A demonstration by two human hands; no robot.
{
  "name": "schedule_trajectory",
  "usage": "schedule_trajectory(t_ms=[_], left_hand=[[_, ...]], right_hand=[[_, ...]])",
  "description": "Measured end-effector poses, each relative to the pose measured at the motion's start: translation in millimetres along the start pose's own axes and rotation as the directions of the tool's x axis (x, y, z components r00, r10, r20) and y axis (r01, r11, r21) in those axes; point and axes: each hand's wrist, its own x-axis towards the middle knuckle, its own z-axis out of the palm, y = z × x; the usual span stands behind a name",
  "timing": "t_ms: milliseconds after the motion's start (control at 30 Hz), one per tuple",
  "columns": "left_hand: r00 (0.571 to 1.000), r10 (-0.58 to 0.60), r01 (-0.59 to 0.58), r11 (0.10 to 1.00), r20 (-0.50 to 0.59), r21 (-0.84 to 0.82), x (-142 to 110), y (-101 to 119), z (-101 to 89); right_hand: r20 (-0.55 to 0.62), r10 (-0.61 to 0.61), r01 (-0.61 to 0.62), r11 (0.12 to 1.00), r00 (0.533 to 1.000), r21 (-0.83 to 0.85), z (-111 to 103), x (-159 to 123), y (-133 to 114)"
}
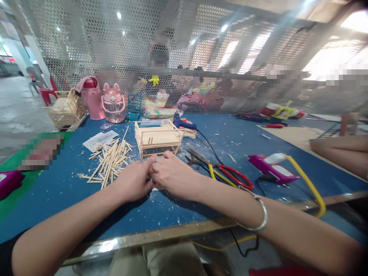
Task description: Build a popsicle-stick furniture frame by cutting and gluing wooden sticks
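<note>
My left hand (135,180) and my right hand (174,176) meet just above the blue tabletop, near its front edge. Both have their fingers curled and pressed together, the thumb of the left touching the right. Whatever lies between the fingertips is hidden. Right behind them stands a small frame of thin wooden sticks (159,138), like a little bed with rails. A loose pile of wooden sticks (110,163) lies left of my left hand. To the right of my right hand are red-handled scissors (238,176) and pliers with yellow and blue handles (212,171).
A blue glue gun (186,124) rests behind the stick frame. Purple power strip (274,168) with a yellow cable (312,188) lies right. Pink bottles (94,99) and another stick model (65,109) stand back left, before a perforated metal screen (115,46). Another person's arm (342,147) is at right.
</note>
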Motion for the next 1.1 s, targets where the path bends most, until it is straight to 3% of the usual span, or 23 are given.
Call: schedule_trajectory(t_ms=[133,267,400,600,767,833,967,1100], left_hand=[[1.000,-0.024,0.024,1.000,0.003,0.016,0.2,-0.8,1.5],[0.999,-0.048,0.049,0.999,-0.007,0.009,0.3,-1.3,1.6],[1.000,0.005,-0.006,1.000,-0.009,-0.020,0.9,-2.4,2.1],[0.993,0.056,-0.054,0.998,-0.101,0.025,3.0,-0.7,1.0],[0.980,0.063,-0.063,0.998,-0.187,0.006,1.8,-0.2,-2.7],[0.980,0.048,-0.043,0.999,-0.195,0.032,1.0,-0.7,-2.8],[0.993,0.001,0.012,0.994,-0.119,0.107,0.5,-0.8,0.6],[0.999,-0.027,0.033,0.989,-0.044,0.144,1.1,0.7,3.5]], right_hand=[[-0.004,0.106,-0.106,0.992,0.994,0.068,3.6,0.0,11.1],[0.005,0.190,-0.181,0.923,0.982,0.341,11.1,-6.3,30.5],[-0.069,0.240,-0.161,0.810,0.968,0.563,16.8,-13.6,38.1],[-0.149,0.318,-0.143,0.734,0.936,0.664,19.7,-14.9,30.7],[-0.126,0.439,-0.161,0.559,0.890,0.813,18.7,-16.0,31.9],[-0.149,0.455,-0.178,0.599,0.878,0.781,17.9,-17.3,34.0],[-0.179,0.310,-0.200,0.865,0.934,0.460,18.7,-16.4,33.7],[-0.098,0.227,-0.194,0.944,0.969,0.266,23.0,-10.3,26.9]])
